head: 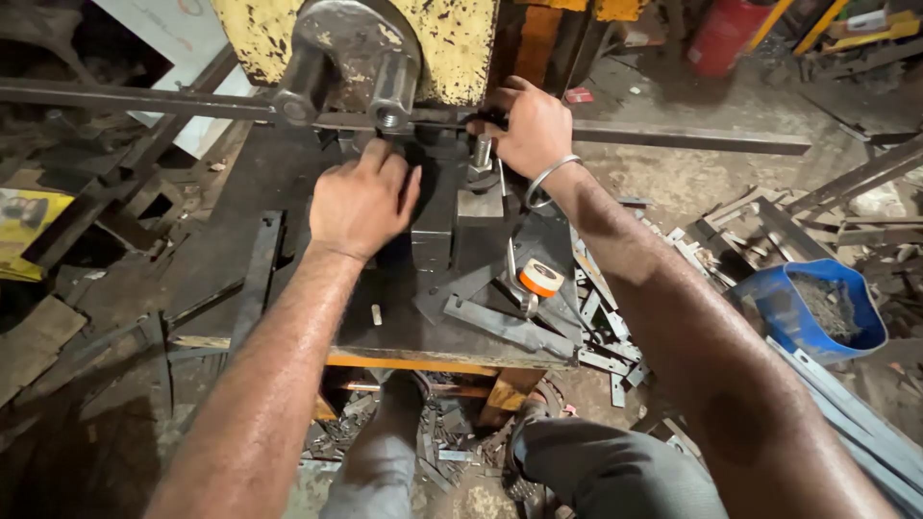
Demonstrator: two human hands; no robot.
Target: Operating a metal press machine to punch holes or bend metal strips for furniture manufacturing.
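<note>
Dirty workshop floor w/ scrap metal (615, 356), blue tub (769, 308) — both hands' fingers pinching flat steel bar (673, 137) at yellow press (452, 38).

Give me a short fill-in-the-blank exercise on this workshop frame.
1. The right hand grips a long flat metal ____ fed through the yellow press.
2. The right wrist wears a metal ____.
3. The tub of scrap on the floor is ____ in colour.
4. The left hand rests with its ____ facing down.

Missing words: bar; bangle; blue; palm
</note>
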